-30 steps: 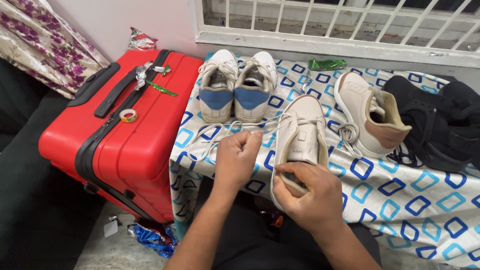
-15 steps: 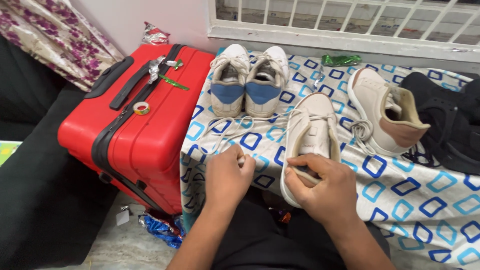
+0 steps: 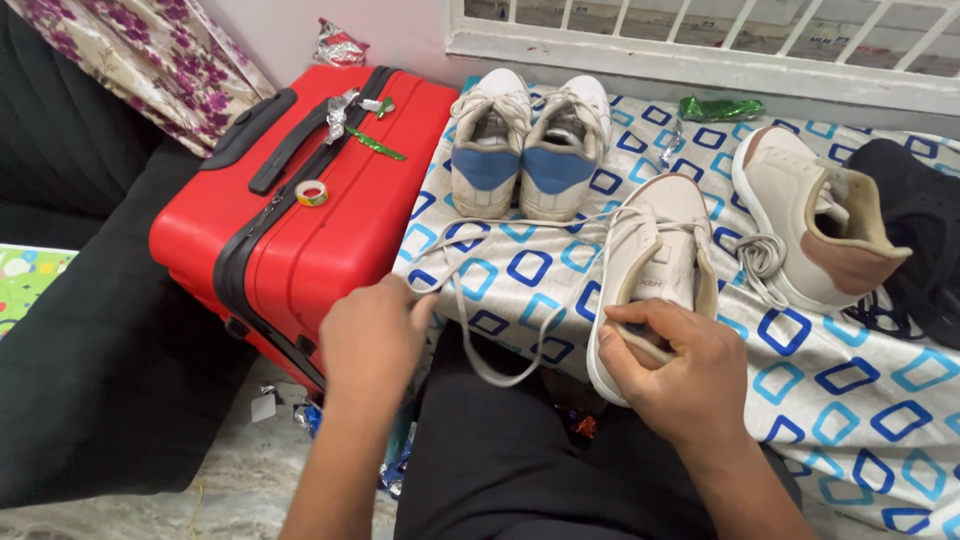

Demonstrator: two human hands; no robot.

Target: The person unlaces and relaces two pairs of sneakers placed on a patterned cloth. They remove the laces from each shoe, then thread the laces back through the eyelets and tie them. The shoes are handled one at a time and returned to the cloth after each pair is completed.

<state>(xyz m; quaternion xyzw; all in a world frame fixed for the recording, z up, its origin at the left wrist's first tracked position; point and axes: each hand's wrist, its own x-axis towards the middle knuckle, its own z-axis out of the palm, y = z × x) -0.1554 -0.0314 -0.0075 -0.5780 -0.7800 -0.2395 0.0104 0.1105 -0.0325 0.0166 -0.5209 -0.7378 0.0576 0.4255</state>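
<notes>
Here, left hand (image 3: pixel 372 340) pulls lace (image 3: pixel 480 330); right hand (image 3: pixel 680 375) grips shoe (image 3: pixel 655 255).

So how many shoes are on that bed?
4, clearly. A blue-heeled pair sits by the window; one cream shoe is held at the heel by the right hand; its mate lies tipped further right. The black things at the edge may be more.

White sneaker (image 3: pixel 655 265) on patterned bedsheet (image 3: pixel 860 370), lace (image 3: pixel 480 300) (white) pulled loose

White tag (image 3: pixel 264 406) hangs below red suitcase (image 3: pixel 330 215).
</notes>
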